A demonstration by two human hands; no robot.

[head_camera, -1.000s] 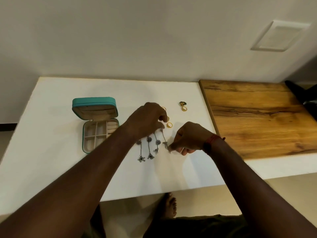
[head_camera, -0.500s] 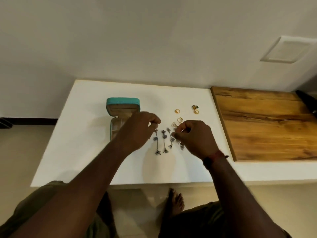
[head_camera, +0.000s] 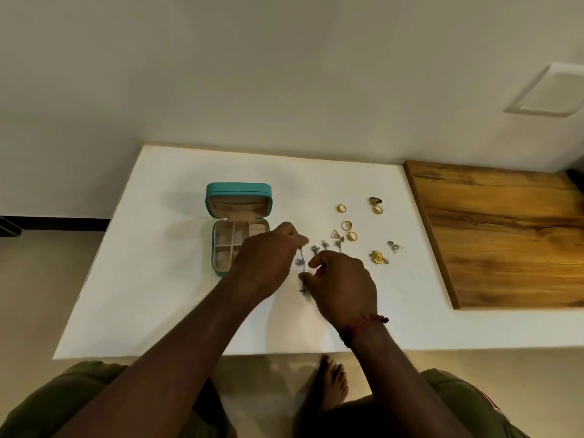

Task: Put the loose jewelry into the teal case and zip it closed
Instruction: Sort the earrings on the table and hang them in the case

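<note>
The teal case [head_camera: 239, 190] stands open on the white table [head_camera: 164, 279], lid upright, beige compartments showing. My left hand [head_camera: 268, 260] pinches the top of a long silver dangling earring [head_camera: 300, 262] just right of the case. My right hand [head_camera: 343, 284] pinches the same earring's lower end. Other silver earrings [head_camera: 325, 246] lie behind my right hand, partly hidden. Several gold rings [head_camera: 347, 225], a gold flower piece [head_camera: 377, 257] and two triangular earrings [head_camera: 395, 247] lie further right.
A wooden board [head_camera: 505, 235] covers the table's right part. The table's front edge runs just below my wrists, with my knees and a bare foot [head_camera: 331, 380] under it. A wall rises behind the table.
The camera has pulled back and shifted, so the table looks smaller. My right hand moved left from the right-most earring to the left-most one, which both hands now pinch.
</note>
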